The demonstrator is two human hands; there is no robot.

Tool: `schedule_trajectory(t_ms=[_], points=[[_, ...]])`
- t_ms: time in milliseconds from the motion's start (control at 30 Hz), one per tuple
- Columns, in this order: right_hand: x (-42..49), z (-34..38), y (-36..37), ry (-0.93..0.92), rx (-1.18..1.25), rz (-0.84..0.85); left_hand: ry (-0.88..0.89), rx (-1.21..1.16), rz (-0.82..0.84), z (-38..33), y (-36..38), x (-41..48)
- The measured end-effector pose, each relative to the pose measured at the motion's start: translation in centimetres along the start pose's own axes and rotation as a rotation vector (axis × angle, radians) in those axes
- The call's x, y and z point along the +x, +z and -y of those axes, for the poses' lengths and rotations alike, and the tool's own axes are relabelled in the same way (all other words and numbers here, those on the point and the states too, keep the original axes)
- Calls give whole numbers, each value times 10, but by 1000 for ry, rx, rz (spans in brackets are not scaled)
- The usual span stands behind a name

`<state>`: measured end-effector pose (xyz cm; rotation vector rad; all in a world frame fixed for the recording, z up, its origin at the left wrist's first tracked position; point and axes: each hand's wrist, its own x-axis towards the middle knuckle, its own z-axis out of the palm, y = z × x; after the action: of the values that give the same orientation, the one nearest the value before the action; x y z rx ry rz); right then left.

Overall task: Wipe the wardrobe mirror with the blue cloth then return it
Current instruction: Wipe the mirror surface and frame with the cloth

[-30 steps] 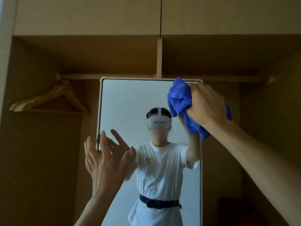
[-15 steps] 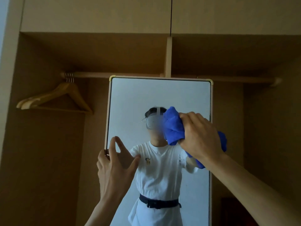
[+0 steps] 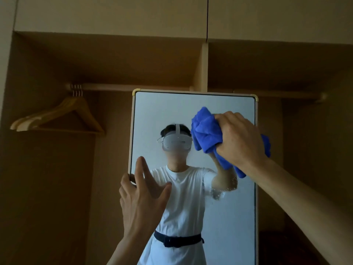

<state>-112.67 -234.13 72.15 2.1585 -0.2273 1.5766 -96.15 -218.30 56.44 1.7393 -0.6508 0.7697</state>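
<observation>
1. As it sits bunched into a thick wad, the blue cloth (image 3: 207, 132) is pressed against the glass of the mirror (image 3: 162, 111) near its upper right corner. One tail of fabric hangs below the wrist, and another fold shows past the mirror's right edge.
2. The right hand (image 3: 240, 139) grips the cloth from behind, knuckles toward the camera. Its fingers (image 3: 224, 118) are curled round the wad, and the fabric bulges out to the left of and above them. The fingertips are buried in the folds.
3. The left hand (image 3: 143, 199) is raised at the mirror's left edge with its fingers (image 3: 140, 169) straight and spread, holding nothing. One finger lies over the frame there. Whether the palm touches the glass is hard to tell from this angle.
4. A streaky smudge (image 3: 221, 190) marks the glass just below the cloth, toward the right edge.
5. The mirror reflects a person in a white T-shirt, a dark belt and a white headset.
6. Wooden hangers (image 3: 57, 117) hang from a rail (image 3: 133, 87) up and to the left of the mirror, inside the open wardrobe (image 3: 47, 188).
</observation>
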Motion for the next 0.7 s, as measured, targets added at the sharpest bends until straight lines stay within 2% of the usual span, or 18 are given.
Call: schedule_trajectory(t_ms=[233, 400, 500, 600, 700], points=[[-13, 25, 4, -116, 27, 130, 31, -35, 27, 5, -2, -1], [24, 13, -2, -23, 4, 26, 77, -63, 72, 11, -10, 2], [46, 15, -1, 52, 8, 50, 115, -92, 84, 19, -13, 2], [32, 28, -1, 33, -13, 58, 127, -110, 87, 23, -12, 3], [4, 50, 1, -32, 4, 143, 133, -125, 97, 24, -12, 2]])
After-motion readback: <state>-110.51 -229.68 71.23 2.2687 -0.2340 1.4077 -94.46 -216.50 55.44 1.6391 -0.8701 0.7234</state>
